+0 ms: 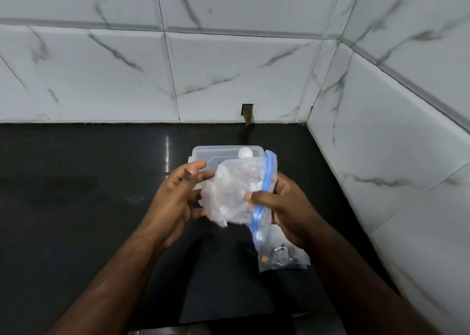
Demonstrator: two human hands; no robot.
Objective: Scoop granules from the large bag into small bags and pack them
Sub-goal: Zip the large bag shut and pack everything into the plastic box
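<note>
Large bag: a clear plastic zip bag with a blue seal strip [264, 197] is up in the air over the bench, tilted, its bottom end hanging low with a few dark bits and a ring-like piece showing through
Small bags: a crumpled bundle of thin clear plastic bags [229, 194] sits between both hands, right against the zip bag's blue strip
Right hand: right hand [282, 202] grips the zip bag near the seal, thumb pinching across the front of it
Left hand: left hand [178, 194] has its fingers loosely spread and half curled beside the bundle, touching its edge; whether it truly grips I cannot tell
Stage: looks like the setting-up part, small bags being sorted out, no scooping yet
Risk: that bundle is slippery and blurred with motion; a loose left hand could let it drop onto the bench, and the tilted zip bag could spill its contents if the seal is open, which I cannot tell
Box: a clear rectangular plastic container with a lid [223, 154] stands just behind the hands
Surface: glossy black stone bench [76, 182], light reflecting off it
Room: white marble-look wall tiles [229, 67] meet in a corner on the right, with a small dark hole at the base
</note>
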